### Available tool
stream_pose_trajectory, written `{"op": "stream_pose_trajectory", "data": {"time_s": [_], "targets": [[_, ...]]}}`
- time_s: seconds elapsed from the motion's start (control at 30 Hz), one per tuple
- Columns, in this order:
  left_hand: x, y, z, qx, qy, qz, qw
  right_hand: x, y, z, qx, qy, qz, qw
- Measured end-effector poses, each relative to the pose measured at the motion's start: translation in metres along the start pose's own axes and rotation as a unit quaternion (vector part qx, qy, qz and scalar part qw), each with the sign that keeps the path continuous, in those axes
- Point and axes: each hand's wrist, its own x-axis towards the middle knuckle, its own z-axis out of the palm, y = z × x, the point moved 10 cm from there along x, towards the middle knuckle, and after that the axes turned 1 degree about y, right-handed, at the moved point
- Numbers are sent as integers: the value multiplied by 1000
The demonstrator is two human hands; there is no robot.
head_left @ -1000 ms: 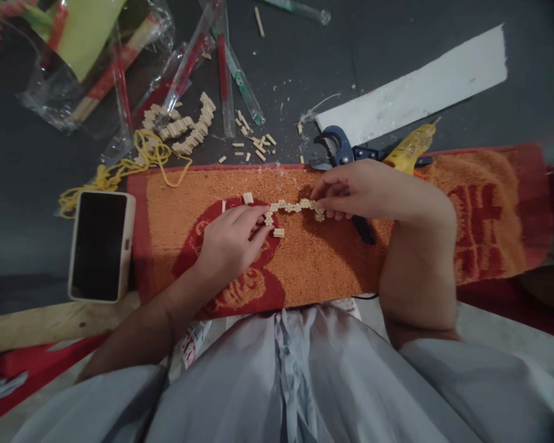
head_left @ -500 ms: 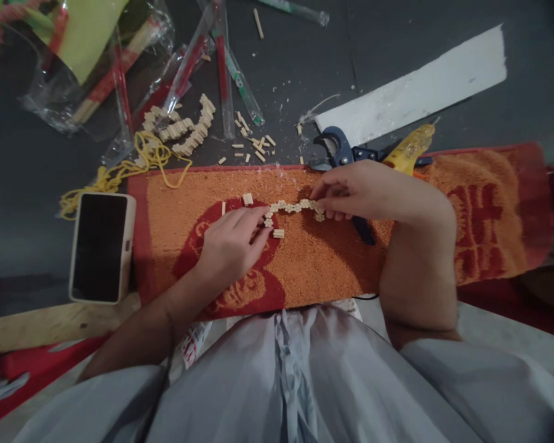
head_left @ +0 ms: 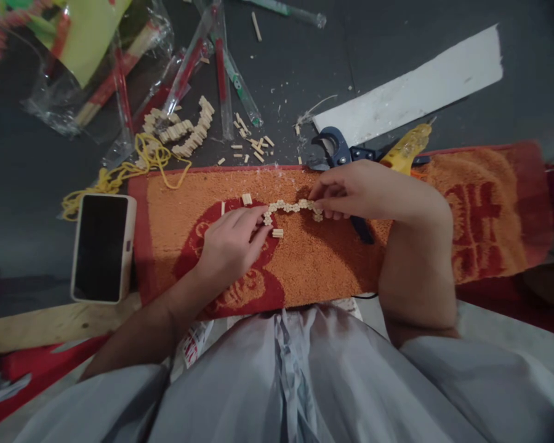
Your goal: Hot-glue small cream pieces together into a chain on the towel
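Note:
A curved chain of small pale wooden stick pieces [head_left: 292,207] stretches between my hands, just over an orange and red towel [head_left: 323,264]. My left hand [head_left: 233,240] pinches its left end between thumb and fingers. At the other end, my right hand [head_left: 339,192] has its fingertips closed on the chain, partly hiding it. One small bundle of short sticks [head_left: 277,233] lies on the towel beside my left fingertips. Another bundle [head_left: 247,199] sits just above that hand, near a single short stick [head_left: 222,208].
Blue-handled cutters [head_left: 337,151] and a yellow-handled tool [head_left: 409,147] lie behind my right hand, by a white board [head_left: 415,86]. A phone [head_left: 99,246] rests at left. Further back are yellow cord [head_left: 104,183], joined stick pieces [head_left: 196,132], loose cut sticks [head_left: 258,147] and plastic-wrapped chopsticks [head_left: 220,67].
Almost nothing differs. Both hands keep their hold on the stick chain in the same pose, and the whole view has shifted very slightly.

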Motion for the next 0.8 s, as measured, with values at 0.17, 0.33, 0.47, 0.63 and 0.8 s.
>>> {"op": "stream_pose_trajectory", "data": {"time_s": [0.17, 0.33, 0.47, 0.63, 0.8], "targets": [[0, -5, 3, -5, -8, -16, 1000, 0, 0, -1, -4, 2, -3, 1000], [1, -6, 3, -20, -8, -17, 1000, -1, -1, -1, 8, 3, -7, 1000], [3, -7, 4, -22, -16, -24, 999, -1, 0, -1, 10, 6, -4, 1000], [2, -10, 7, -14, -30, -42, 999, 0, 2, 0, 14, 5, -7, 1000], [1, -11, 8, -22, -27, -45, 998, 0, -2, -1, 4, 14, -17, 1000]]}}
